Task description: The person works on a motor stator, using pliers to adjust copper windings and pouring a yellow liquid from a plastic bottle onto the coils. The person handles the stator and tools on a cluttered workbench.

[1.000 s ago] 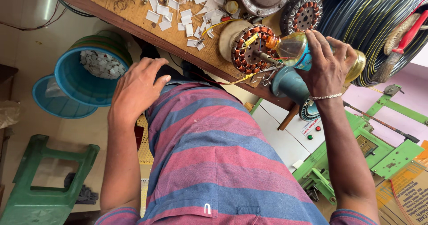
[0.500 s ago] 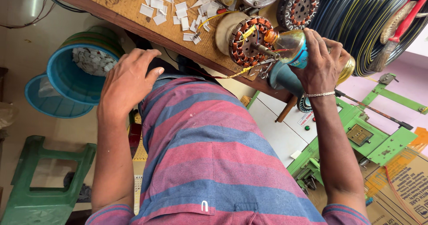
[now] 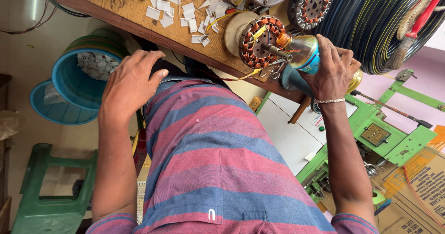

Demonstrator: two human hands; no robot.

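Observation:
My right hand grips a clear plastic bottle with a blue label, tilted so its neck points at a motor stator with copper windings on the wooden bench. A dark blue-grey object sits just under the bottle at the bench edge. My left hand is empty, fingers spread, resting at the edge of my striped shirt just below the bench.
White paper slips lie scattered on the bench. A second stator, a coil of black cable and a red-handled brush lie beyond. Blue buckets, a green stool, a green machine and a cardboard box stand below.
The view has shifted slightly. My right hand keeps the bottle against the stator, and my left hand stays spread in about the same place.

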